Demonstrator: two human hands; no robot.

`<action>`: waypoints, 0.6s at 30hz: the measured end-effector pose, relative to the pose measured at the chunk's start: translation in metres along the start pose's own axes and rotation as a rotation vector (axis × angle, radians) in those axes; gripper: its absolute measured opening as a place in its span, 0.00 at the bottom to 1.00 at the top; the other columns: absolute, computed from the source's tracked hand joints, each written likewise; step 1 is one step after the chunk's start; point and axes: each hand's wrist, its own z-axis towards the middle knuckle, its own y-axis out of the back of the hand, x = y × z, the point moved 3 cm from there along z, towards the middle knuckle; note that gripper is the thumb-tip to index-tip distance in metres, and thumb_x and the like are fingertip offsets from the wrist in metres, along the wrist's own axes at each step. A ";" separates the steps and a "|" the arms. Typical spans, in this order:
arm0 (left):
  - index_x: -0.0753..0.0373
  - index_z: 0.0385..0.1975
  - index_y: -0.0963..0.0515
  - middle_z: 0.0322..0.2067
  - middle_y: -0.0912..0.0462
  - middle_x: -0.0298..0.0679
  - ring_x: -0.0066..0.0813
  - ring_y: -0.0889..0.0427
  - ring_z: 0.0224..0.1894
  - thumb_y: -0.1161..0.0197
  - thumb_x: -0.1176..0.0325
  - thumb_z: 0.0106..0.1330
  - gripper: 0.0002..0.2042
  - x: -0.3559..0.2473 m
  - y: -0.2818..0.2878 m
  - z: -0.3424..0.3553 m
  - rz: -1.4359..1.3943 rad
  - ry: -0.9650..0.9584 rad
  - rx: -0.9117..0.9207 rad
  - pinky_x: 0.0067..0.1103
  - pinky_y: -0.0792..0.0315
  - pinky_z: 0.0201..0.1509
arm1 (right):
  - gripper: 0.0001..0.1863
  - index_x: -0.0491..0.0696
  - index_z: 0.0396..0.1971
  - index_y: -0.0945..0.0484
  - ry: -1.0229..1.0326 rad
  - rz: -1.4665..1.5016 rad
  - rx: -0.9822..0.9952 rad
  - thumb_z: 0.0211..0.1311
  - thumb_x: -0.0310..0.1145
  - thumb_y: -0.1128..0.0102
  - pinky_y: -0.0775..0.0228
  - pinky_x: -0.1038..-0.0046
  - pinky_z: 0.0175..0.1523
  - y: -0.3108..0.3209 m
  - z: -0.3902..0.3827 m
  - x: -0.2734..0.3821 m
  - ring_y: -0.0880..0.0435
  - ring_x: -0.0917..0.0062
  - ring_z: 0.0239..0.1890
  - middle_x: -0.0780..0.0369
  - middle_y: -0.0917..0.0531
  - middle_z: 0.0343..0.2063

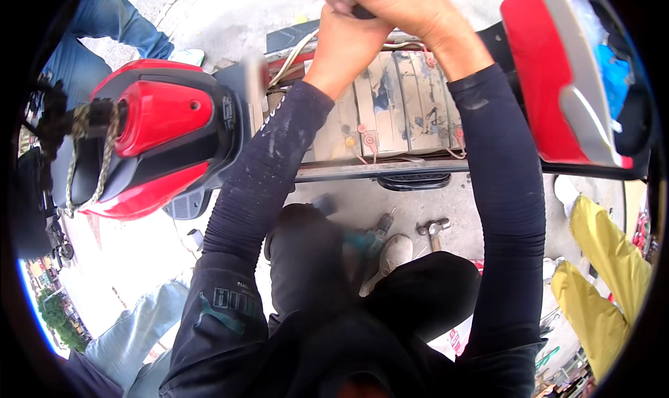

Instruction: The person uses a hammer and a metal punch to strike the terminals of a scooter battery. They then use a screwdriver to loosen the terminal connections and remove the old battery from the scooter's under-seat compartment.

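Observation:
My left hand [348, 39] and my right hand [404, 4] meet at the top edge, above the far side of an open compartment in a red scooter [162, 116]. Both are closed, the right overlapping the left. A dark rounded end [362, 12] shows between them; what it belongs to is hidden. Below them, several dusty grey batteries [383, 105] lie side by side, with red-capped terminals and thin wires. A pale cable [296, 55] runs at the compartment's left end, near my left forearm.
On the ground by my feet are a hammer [434, 227] and a blurred teal power drill [369, 238]. The scooter's red-and-grey rear panel [550, 70] rises right of the compartment. People stand close: blue jeans [115, 21], pale jeans [136, 335], yellow trousers [603, 258].

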 end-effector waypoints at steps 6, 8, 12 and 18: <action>0.71 0.60 0.28 0.55 0.19 0.50 0.35 0.21 0.56 0.41 0.66 0.75 0.19 0.002 0.030 -0.030 -0.125 -0.040 0.178 0.33 0.26 0.57 | 0.23 0.47 0.13 0.24 0.815 -0.904 -0.427 0.64 0.43 0.33 0.29 0.57 0.27 -0.022 -0.010 0.024 0.19 0.57 0.20 0.54 0.20 0.16; 0.73 0.54 0.23 0.45 0.13 0.52 0.36 0.15 0.50 0.39 0.66 0.74 0.17 -0.006 0.042 -0.031 0.124 0.001 0.246 0.29 0.23 0.54 | 0.23 0.48 0.13 0.22 0.780 -1.023 -0.381 0.65 0.46 0.34 0.27 0.58 0.28 -0.025 -0.009 0.028 0.17 0.57 0.22 0.55 0.18 0.18; 0.72 0.41 0.18 0.33 0.11 0.51 0.43 0.10 0.40 0.31 0.63 0.68 0.15 -0.001 0.046 -0.017 0.318 -0.100 0.078 0.30 0.19 0.48 | 0.23 0.49 0.17 0.17 0.550 -1.270 -0.359 0.65 0.50 0.36 0.23 0.61 0.31 -0.023 -0.010 0.037 0.15 0.60 0.25 0.55 0.16 0.21; 0.69 0.37 0.16 0.34 0.10 0.49 0.42 0.09 0.39 0.25 0.59 0.62 0.16 -0.005 0.030 -0.032 0.332 -0.115 -0.176 0.31 0.18 0.47 | 0.15 0.46 0.26 0.14 0.370 -1.478 -0.134 0.60 0.44 0.35 0.21 0.57 0.37 -0.016 -0.019 0.025 0.13 0.57 0.30 0.52 0.14 0.24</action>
